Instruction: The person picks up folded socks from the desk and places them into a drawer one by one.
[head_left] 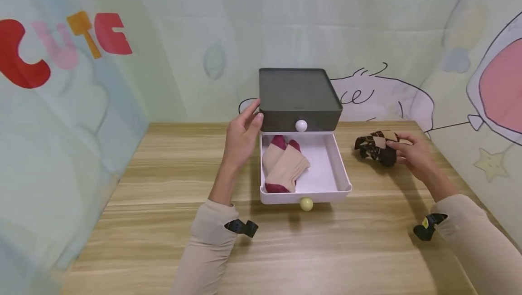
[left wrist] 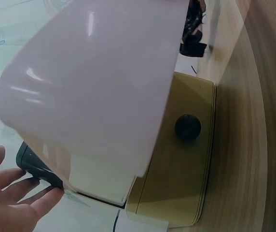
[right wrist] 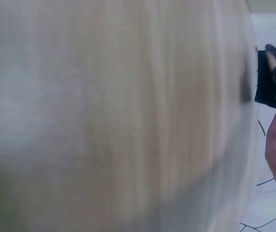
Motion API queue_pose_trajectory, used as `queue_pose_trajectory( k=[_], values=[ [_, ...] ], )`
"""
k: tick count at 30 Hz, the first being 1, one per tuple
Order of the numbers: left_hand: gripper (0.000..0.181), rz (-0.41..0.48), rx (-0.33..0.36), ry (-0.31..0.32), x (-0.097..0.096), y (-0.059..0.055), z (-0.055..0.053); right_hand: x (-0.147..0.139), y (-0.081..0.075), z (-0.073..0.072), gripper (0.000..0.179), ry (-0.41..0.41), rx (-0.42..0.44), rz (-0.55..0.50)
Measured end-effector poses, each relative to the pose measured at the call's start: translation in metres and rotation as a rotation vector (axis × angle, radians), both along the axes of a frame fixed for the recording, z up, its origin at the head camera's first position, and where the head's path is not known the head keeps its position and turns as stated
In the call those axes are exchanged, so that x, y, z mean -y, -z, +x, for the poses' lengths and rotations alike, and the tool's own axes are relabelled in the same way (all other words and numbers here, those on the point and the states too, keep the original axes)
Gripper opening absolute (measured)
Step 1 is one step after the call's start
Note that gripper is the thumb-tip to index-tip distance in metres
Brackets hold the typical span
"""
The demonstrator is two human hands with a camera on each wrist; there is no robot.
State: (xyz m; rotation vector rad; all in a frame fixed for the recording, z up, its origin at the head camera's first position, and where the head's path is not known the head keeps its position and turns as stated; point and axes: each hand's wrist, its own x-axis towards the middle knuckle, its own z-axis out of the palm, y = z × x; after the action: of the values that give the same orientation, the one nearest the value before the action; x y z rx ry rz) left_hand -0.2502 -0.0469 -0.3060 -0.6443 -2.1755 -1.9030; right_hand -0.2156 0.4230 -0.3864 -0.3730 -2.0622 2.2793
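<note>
A small stacked drawer unit stands at the table's back, its dark grey top section (head_left: 299, 90) bearing a white knob. Below it, the white drawer (head_left: 314, 198) is pulled out and holds beige socks (head_left: 290, 167) with maroon toes and heels. My left hand (head_left: 241, 140) touches the grey section's left side, fingers extended. To the right of the unit, my right hand (head_left: 413, 155) pinches a dark checked bundle of fabric, apparently socks (head_left: 376, 144), above the table. The right wrist view catches only part of that bundle (right wrist: 269, 84) at its edge.
In the left wrist view, a yellow drawer (left wrist: 176, 169) with a black knob sits beneath the protruding white one. The wooden table (head_left: 163, 186) meets a printed curtain (head_left: 195, 27) behind and at both sides. A yellow knob (head_left: 306, 204) juts from the white drawer's front.
</note>
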Motion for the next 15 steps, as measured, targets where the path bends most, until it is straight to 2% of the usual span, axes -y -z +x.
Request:
queue_pose_trajectory(
  k=[2, 7, 11, 15],
  values=[
    [0.043, -0.004, 0.005, -0.010, 0.000, -0.001, 0.001, 0.000, -0.003, 0.005, 0.018, -0.010, -0.039, -0.106],
    [0.043, -0.007, 0.006, -0.007, 0.001, -0.003, 0.002, -0.001, -0.016, 0.016, 0.014, -0.047, -0.078, -0.257],
    [0.044, -0.004, -0.009, 0.003, 0.001, -0.003, 0.003, 0.006, -0.032, 0.021, 0.014, -0.111, -0.080, -0.323],
    [0.044, -0.011, -0.019, 0.003, 0.001, -0.004, 0.006, 0.027, -0.052, 0.023, 0.020, -0.243, -0.096, -0.328]
  ],
)
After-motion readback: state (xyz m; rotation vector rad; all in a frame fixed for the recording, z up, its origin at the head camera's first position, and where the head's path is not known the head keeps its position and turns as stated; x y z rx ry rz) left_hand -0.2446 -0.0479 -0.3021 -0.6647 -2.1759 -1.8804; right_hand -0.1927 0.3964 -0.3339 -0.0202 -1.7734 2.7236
